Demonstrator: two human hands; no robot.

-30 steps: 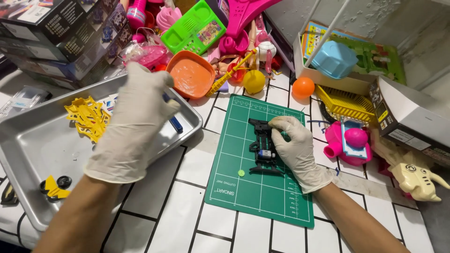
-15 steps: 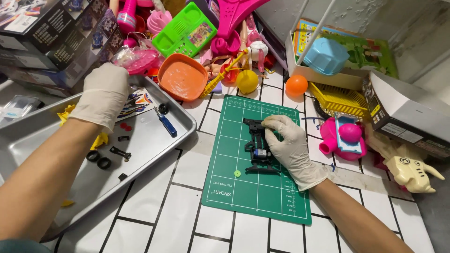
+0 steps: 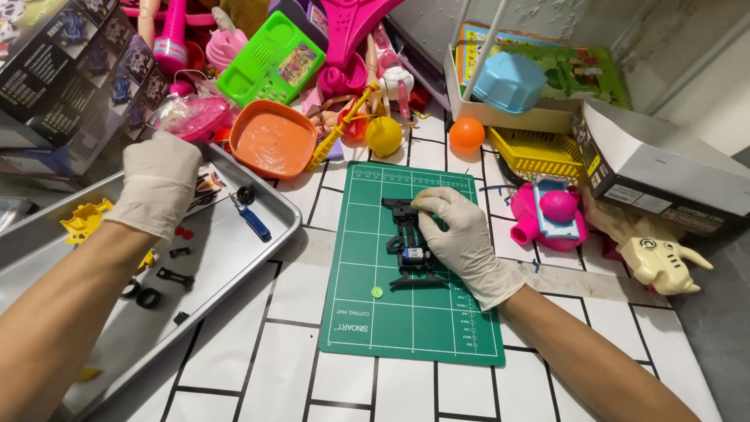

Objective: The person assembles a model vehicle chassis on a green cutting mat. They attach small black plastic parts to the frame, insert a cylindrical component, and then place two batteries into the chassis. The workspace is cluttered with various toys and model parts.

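Observation:
My right hand [image 3: 462,236], in a pale glove, grips a black toy car chassis [image 3: 408,246] that lies on a green cutting mat [image 3: 410,328]. A tiny green gear [image 3: 377,291] rests on the mat left of the chassis. My gloved left hand [image 3: 160,191] hovers over the far part of a metal tray [image 3: 250,266], knuckles up and fingers curled under, so I cannot see what is in it. Right beside that hand lie a printed sheet [image 3: 207,187] and a blue screwdriver [image 3: 251,219]. Small black parts [image 3: 176,277], two tyres [image 3: 143,295] and yellow pieces [image 3: 82,219] are also in the tray.
Toys crowd the back: an orange bowl [image 3: 269,144], a yellow ball [image 3: 383,134], an orange ball [image 3: 466,133], a yellow basket [image 3: 539,152]. A pink toy [image 3: 547,215], a cream toy animal [image 3: 660,254] and a grey box [image 3: 664,164] sit right. Dark boxes [image 3: 62,86] stand left.
My left hand has drawn back from the tray's right side to its far left part. My right hand has stayed on the chassis.

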